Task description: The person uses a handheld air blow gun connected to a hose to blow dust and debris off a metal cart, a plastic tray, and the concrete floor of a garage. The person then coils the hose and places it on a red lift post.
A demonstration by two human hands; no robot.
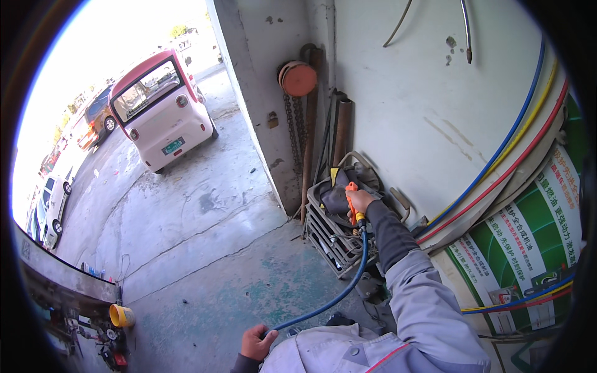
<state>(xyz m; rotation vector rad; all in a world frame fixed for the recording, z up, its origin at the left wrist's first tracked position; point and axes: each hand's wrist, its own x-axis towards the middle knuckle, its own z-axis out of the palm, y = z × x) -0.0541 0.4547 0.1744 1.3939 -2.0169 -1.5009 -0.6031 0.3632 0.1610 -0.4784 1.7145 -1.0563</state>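
Note:
My right hand [359,202] is closed round an orange trigger gun [352,186], held over a grey slatted crate [322,231]. From the yellow fitting at the base of the gun, a blue hose [349,288] curves down and back toward me. Its other stretch runs into my left hand [256,343], which is wrapped round it near the lower edge. A dark bag-like bundle [334,200] lies on top of the crate, just behind the gun. The gun's trigger is mostly hidden by my fingers.
Against the wall corner stand rusty pipes [342,127] and an orange chain hoist [297,78] with hanging chains. Blue, yellow and red hoses [521,142] loop along the right wall over a green banner [519,248]. A yellow bucket [122,316] is at left; a small pink-and-white car [171,121] stands outside.

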